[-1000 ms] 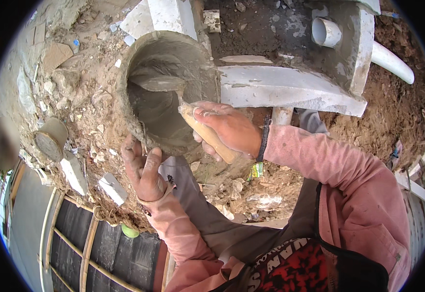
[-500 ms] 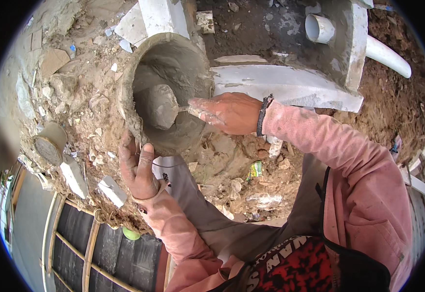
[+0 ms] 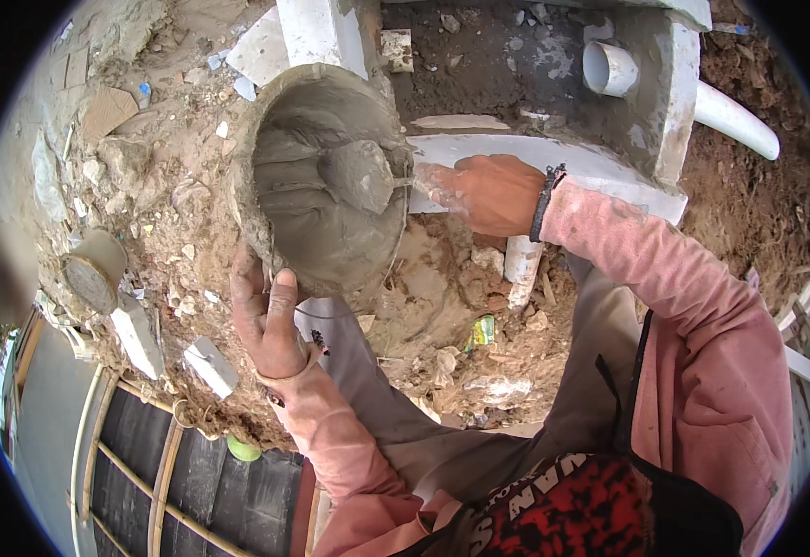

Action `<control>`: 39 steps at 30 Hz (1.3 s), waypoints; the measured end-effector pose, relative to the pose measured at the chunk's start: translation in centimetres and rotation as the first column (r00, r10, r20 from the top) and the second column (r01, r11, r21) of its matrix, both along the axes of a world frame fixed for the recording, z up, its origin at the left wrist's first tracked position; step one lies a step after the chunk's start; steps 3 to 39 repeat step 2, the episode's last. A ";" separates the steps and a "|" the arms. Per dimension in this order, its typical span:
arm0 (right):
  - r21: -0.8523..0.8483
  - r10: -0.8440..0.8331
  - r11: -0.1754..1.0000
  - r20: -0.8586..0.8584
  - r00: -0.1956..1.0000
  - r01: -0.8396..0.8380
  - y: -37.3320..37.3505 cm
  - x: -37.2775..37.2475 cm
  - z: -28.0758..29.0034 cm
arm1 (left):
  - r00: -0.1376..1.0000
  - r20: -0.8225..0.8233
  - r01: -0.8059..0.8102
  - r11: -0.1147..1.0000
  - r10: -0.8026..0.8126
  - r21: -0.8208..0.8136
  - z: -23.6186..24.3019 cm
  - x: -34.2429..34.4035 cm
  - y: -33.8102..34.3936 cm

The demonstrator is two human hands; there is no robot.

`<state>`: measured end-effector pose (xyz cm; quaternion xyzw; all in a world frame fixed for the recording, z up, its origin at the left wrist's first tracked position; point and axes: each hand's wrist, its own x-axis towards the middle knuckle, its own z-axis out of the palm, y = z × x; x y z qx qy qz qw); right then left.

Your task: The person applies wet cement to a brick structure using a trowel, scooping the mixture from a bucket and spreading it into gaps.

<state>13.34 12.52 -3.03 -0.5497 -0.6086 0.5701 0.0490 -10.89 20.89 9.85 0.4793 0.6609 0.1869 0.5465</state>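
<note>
A round bucket, crusted with cement, leans with its mouth facing me and holds wet grey mortar. My right hand is closed around the handle of a trowel, whose mortar-coated blade lies against the mortar near the bucket's right side. Ridges and grooves mark the mortar left of the blade. My left hand grips the bucket's lower-left rim, the thumb in front; the fingertips are partly hidden behind it.
White low walls border a muddy pit beyond the bucket, with a white pipe through the wall. A smaller container and white blocks lie on the rubble at left. Another pipe piece sits below my right hand.
My right hand and the trowel have moved right across the bucket, and grooves now show in the mortar. The left hand keeps its place at the rim.
</note>
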 end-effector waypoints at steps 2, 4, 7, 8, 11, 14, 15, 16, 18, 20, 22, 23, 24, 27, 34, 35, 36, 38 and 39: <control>0.186 -0.094 0.976 -0.106 0.990 0.112 0.6 -0.4 0.4 | 0.998 -0.002 0.058 0.998 -0.058 0.029 -0.5 -0.4 -0.3; 0.186 -0.094 0.976 -0.106 0.990 0.112 0.6 -0.4 0.4 | 0.998 -0.002 0.058 0.998 -0.058 0.029 -0.5 -0.4 -0.3; 0.186 -0.094 0.976 -0.106 0.990 0.112 0.6 -0.4 0.4 | 0.998 -0.002 0.058 0.998 -0.058 0.029 -0.5 -0.4 -0.3; 0.186 -0.094 0.976 -0.106 0.990 0.112 0.6 -0.4 0.4 | 0.998 -0.002 0.058 0.998 -0.058 0.029 -0.5 -0.4 -0.3; 0.186 -0.094 0.976 -0.106 0.990 0.112 0.6 -0.4 0.4 | 0.998 -0.002 0.058 0.998 -0.058 0.029 -0.5 -0.4 -0.3; 0.186 -0.094 0.976 -0.106 0.990 0.112 0.6 -0.4 0.4 | 0.998 -0.002 0.058 0.998 -0.058 0.029 -0.5 -0.4 -0.3; 0.186 -0.094 0.976 -0.106 0.990 0.112 0.6 -0.4 0.4 | 0.998 -0.002 0.058 0.998 -0.058 0.029 -0.5 -0.4 -0.3; 0.186 -0.094 0.976 -0.106 0.990 0.112 0.6 -0.4 0.4 | 0.998 -0.002 0.058 0.998 -0.058 0.029 -0.5 -0.4 -0.3; 0.186 -0.094 0.976 -0.106 0.990 0.112 0.6 -0.4 0.4 | 0.998 -0.002 0.058 0.998 -0.058 0.029 -0.5 -0.4 -0.3; 0.186 -0.094 0.976 -0.106 0.990 0.112 0.6 -0.4 0.4 | 0.998 -0.002 0.058 0.998 -0.058 0.029 -0.5 -0.4 -0.3; 0.186 -0.094 0.976 -0.106 0.990 0.112 0.6 -0.4 0.4 | 0.998 -0.002 0.058 0.998 -0.058 0.029 -0.5 -0.4 -0.3; 0.186 -0.094 0.976 -0.106 0.990 0.112 0.6 -0.4 0.4 | 0.998 -0.002 0.058 0.998 -0.058 0.029 -0.5 -0.4 -0.3; 0.186 -0.094 0.976 -0.106 0.990 0.112 0.6 -0.4 0.4 | 0.998 -0.002 0.058 0.998 -0.058 0.029 -0.5 -0.4 -0.3; 0.186 -0.094 0.976 -0.106 0.990 0.112 0.6 -0.4 0.4 | 0.998 -0.002 0.058 0.998 -0.058 0.029 -0.5 -0.4 -0.3; 0.186 -0.094 0.976 -0.106 0.990 0.112 0.6 -0.4 0.4 | 0.998 -0.002 0.058 0.998 -0.058 0.029 -0.5 -0.4 -0.3; 0.186 -0.094 0.976 -0.106 0.990 0.112 0.6 -0.4 0.4 | 0.998 -0.002 0.058 0.998 -0.058 0.029 -0.5 -0.4 -0.3; 0.186 -0.094 0.976 -0.106 0.990 0.112 0.6 -0.4 0.4 | 0.998 -0.002 0.058 0.998 -0.058 0.029 -0.5 -0.4 -0.3; 0.186 -0.094 0.976 -0.106 0.990 0.112 0.6 -0.4 0.4 | 0.998 -0.002 0.058 0.998 -0.058 0.029 -0.5 -0.4 -0.3; 0.186 -0.094 0.976 -0.106 0.990 0.112 0.6 -0.4 0.4 | 0.998 -0.002 0.058 0.998 -0.058 0.029 -0.5 -0.4 -0.3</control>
